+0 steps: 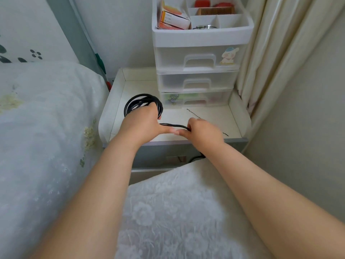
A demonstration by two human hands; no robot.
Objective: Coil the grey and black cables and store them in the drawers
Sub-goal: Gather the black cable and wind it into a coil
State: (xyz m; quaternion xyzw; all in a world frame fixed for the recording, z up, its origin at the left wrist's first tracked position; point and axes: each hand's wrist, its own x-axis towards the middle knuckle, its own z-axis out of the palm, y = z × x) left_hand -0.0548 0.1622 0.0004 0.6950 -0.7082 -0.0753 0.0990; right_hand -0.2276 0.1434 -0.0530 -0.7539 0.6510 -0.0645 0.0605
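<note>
Black cable: one coil gripped in left hand; right hand fingers curl round its free strand; three drawers shut

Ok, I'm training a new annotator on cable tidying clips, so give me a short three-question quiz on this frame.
1. True or false: all three drawers of the plastic drawer unit are closed.
2. Which hand grips the coiled loops of the black cable? A) left hand B) right hand C) neither
3. Fill in: the thin black tie lies on the white ______ top, in front of the drawers.

Key:
1. True; no drawer is pulled out.
2. A; the right hand pinches the straight stretch leading off the coil.
3. Nightstand.
</note>
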